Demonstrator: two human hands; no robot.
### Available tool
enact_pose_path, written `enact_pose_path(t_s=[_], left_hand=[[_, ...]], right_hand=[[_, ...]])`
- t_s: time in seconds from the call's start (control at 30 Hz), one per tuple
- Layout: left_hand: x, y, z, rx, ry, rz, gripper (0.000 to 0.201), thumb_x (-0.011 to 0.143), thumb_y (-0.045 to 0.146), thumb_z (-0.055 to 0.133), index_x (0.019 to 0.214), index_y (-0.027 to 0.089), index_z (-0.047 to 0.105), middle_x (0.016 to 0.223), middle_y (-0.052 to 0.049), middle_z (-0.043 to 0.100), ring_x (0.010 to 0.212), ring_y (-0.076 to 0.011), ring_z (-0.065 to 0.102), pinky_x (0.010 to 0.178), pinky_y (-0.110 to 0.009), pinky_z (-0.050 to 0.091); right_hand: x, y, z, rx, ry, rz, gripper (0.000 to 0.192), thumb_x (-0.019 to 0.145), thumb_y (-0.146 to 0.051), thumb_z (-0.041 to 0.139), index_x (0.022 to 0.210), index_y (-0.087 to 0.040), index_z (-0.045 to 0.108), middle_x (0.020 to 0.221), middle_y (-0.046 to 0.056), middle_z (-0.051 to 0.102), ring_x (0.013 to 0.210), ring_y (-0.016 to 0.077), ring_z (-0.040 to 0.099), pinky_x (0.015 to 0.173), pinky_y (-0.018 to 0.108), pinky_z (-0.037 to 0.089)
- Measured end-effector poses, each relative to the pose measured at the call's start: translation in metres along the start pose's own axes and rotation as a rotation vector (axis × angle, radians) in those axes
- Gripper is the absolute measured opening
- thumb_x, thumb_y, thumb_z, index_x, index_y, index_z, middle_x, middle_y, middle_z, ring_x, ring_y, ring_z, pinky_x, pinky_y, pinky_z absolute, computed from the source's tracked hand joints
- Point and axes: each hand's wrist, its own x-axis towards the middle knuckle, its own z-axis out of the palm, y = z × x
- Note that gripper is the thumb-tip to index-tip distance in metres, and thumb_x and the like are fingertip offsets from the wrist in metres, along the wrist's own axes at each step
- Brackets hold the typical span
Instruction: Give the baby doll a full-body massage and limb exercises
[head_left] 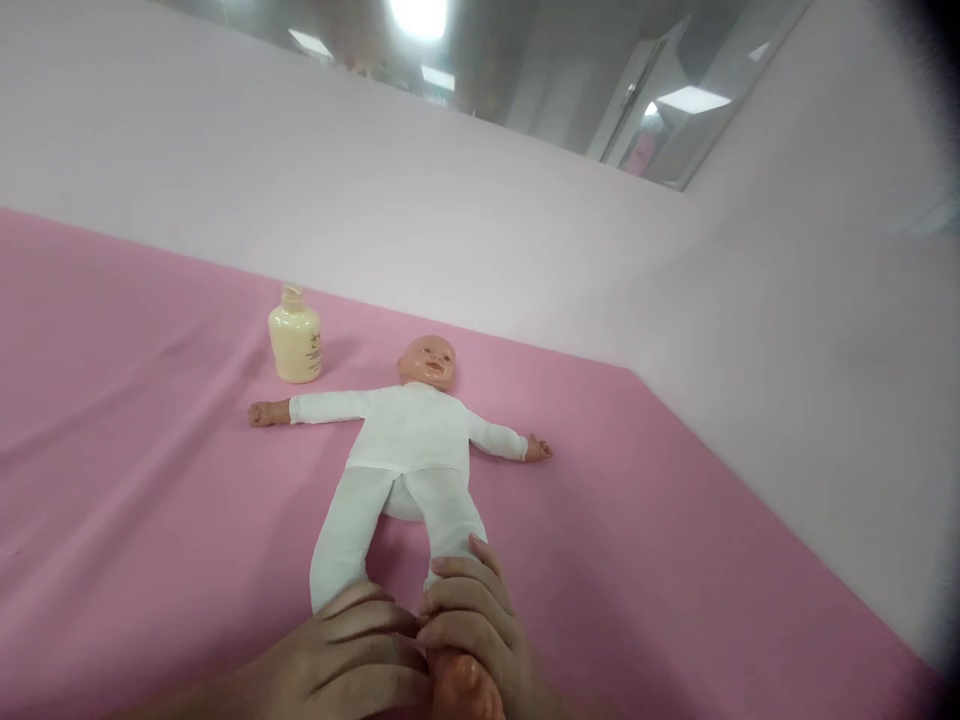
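Only the head view here, so one angle. A baby doll (409,440) in a white one-piece suit lies on its back on the pink sheet (135,480), arms flung out to both sides, head pointing away toward the pale wall (450,230). A cream pump bottle (295,345) stands upright just beside the doll's outstretched arm, near its head, not touching as far as I can see.

Both hands are down at the near end. The left hand (352,655) has its fingers curled and pressed together around the doll's bare foot (461,685), and the right hand (480,610) is closed over the cuff of that trouser leg just above it. The other leg lies free, right next to the left hand.

What could go wrong: the suit fabric looks thin and stretchy, so a hard tug at the cuff might drag the whole doll down the sheet rather than shift the fabric. If the doll slides or swings sideways, that outstretched arm could knock the bottle over.
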Motion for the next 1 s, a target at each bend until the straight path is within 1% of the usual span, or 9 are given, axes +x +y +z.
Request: enact_pose_path(t_s=[0.07, 0.2, 0.37, 0.5, 0.6, 0.73, 0.83, 0.9, 1.0], left_hand=[[0.002, 0.004, -0.005, -0.004, -0.023, 0.004, 0.036, 0.102, 0.025, 0.038, 0.137, 0.026, 0.048, 0.111, -0.006, 0.07, 0.107, -0.0198, 0.06, 0.097, -0.033, 0.05], [-0.004, 0.007, -0.003, -0.001, 0.049, -0.117, 0.038, 0.098, 0.028, 0.049, 0.136, 0.036, 0.051, 0.114, -0.005, 0.066, 0.105, -0.0213, 0.061, 0.097, -0.038, 0.053], [-0.017, 0.003, 0.005, -0.068, 0.08, -0.26, 0.051, 0.092, 0.029, 0.06, 0.141, 0.04, 0.048, 0.116, -0.005, 0.064, 0.103, -0.0212, 0.061, 0.095, -0.034, 0.055], [-0.027, -0.003, 0.01, -0.086, 0.056, -0.244, 0.056, 0.09, 0.029, 0.064, 0.142, 0.039, 0.047, 0.12, -0.005, 0.063, 0.107, -0.021, 0.061, 0.091, -0.029, 0.056], [-0.03, -0.006, 0.013, -0.048, 0.069, -0.239, 0.054, 0.091, 0.028, 0.064, 0.141, 0.039, 0.048, 0.123, -0.006, 0.063, 0.109, -0.0215, 0.06, 0.092, -0.03, 0.057], [-0.024, -0.007, 0.011, -0.023, 0.048, -0.109, 0.04, 0.092, 0.03, 0.061, 0.131, 0.039, 0.058, 0.126, -0.006, 0.061, 0.114, -0.0211, 0.058, 0.096, -0.03, 0.055], [-0.018, -0.006, 0.007, -0.003, 0.028, -0.018, 0.03, 0.094, 0.029, 0.059, 0.121, 0.039, 0.064, 0.131, -0.005, 0.059, 0.118, -0.0215, 0.055, 0.1, -0.033, 0.053], [-0.013, -0.003, 0.005, 0.01, 0.032, 0.012, 0.032, 0.094, 0.026, 0.058, 0.123, 0.039, 0.062, 0.131, -0.005, 0.059, 0.118, -0.0203, 0.056, 0.099, -0.031, 0.053], [-0.007, 0.005, 0.004, 0.01, 0.061, 0.021, 0.043, 0.095, 0.019, 0.056, 0.134, 0.036, 0.051, 0.128, -0.008, 0.06, 0.118, -0.0195, 0.056, 0.099, -0.032, 0.053]], right_hand=[[0.007, -0.003, -0.003, -0.108, -0.002, -0.124, 0.017, 0.097, -0.015, 0.047, 0.1, -0.025, 0.06, 0.092, -0.002, 0.069, 0.105, 0.0116, 0.064, 0.12, 0.038, 0.032], [0.019, -0.01, -0.008, -0.15, 0.044, -0.173, 0.011, 0.096, -0.015, 0.05, 0.093, -0.023, 0.057, 0.084, -0.003, 0.067, 0.094, 0.0095, 0.063, 0.115, 0.032, 0.032], [0.023, -0.017, -0.008, -0.196, -0.042, -0.226, 0.015, 0.099, -0.023, 0.045, 0.091, -0.021, 0.056, 0.085, 0.0, 0.067, 0.095, 0.0122, 0.063, 0.108, 0.034, 0.038], [0.022, -0.019, -0.008, -0.204, -0.071, -0.256, 0.018, 0.101, -0.022, 0.04, 0.092, -0.02, 0.056, 0.086, 0.0, 0.069, 0.097, 0.0123, 0.062, 0.11, 0.035, 0.035], [0.019, -0.018, -0.004, -0.134, -0.116, -0.296, 0.023, 0.103, -0.027, 0.034, 0.09, -0.022, 0.053, 0.079, -0.002, 0.066, 0.088, 0.0114, 0.062, 0.105, 0.033, 0.04], [0.006, -0.011, 0.01, -0.081, -0.228, -0.325, 0.021, 0.102, -0.021, 0.033, 0.087, -0.023, 0.047, 0.073, -0.004, 0.065, 0.077, 0.0091, 0.061, 0.088, 0.024, 0.047], [-0.005, -0.006, 0.02, -0.129, -0.319, -0.257, 0.017, 0.1, -0.022, 0.039, 0.083, -0.024, 0.044, 0.069, -0.005, 0.065, 0.075, 0.0097, 0.06, 0.087, 0.025, 0.048], [-0.008, -0.004, 0.023, -0.131, -0.337, -0.232, 0.019, 0.1, -0.025, 0.038, 0.081, -0.024, 0.044, 0.068, -0.005, 0.064, 0.075, 0.0106, 0.06, 0.089, 0.027, 0.048], [-0.007, -0.006, 0.021, -0.13, -0.335, -0.223, 0.023, 0.101, -0.025, 0.035, 0.08, -0.024, 0.045, 0.069, -0.003, 0.063, 0.079, 0.012, 0.06, 0.089, 0.028, 0.048]])
